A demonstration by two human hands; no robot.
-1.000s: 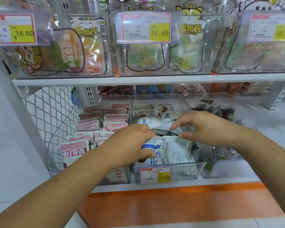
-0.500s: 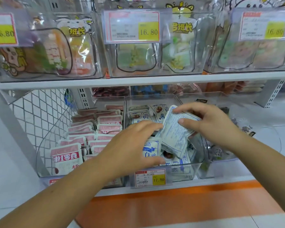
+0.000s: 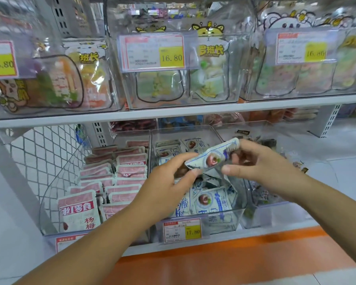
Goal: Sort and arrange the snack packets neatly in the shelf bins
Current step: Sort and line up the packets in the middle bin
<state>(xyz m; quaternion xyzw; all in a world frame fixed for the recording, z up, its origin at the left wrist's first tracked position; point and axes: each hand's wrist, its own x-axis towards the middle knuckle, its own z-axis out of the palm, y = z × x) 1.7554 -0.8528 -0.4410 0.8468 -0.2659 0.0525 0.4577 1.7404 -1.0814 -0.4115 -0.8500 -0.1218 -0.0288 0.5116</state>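
**Item:** blue-and-white snack packet (image 3: 212,156), plum picture on its face.

**Location:** in the air just above the middle bin (image 3: 237,220) on the lower shelf. It is tilted with its right end higher and its picture side towards the camera.

**Grip, left hand (image 3: 169,182):** thumb and fingertips closed in a pinch on the packet's lower left end.

**Grip, right hand (image 3: 261,163):** fingers curled round the upper right end, with the thumb under the lower edge. Neither hand holds anything else.

**Change:** a second ago both hands were down among the front packets in the middle bin. Half a second ago the right hand had one packet lifted, its printed back showing. That packet is now turned face-up and shared between both hands.

**Meaning for the task (judgement):** one packet from the jumble has been pulled out and turned the right way. It is ready to go back in line but has not yet been placed.

**Bin contents:** the stock below (image 3: 208,200) is mixed. The front packets stand upright, those directly under the hands are crumpled and askew, and those at the back lie flat.

**Adjacent:**
- The pink packets (image 3: 119,173) in the left bin sit in orderly rows.
- The right bin (image 3: 261,214) holds dark packets, too blurred to read.
- A price label (image 3: 182,230) marked 17.80 is fixed to the front of the middle bin.

**Remaining (judgement):** most of the middle bin still needs straightening.
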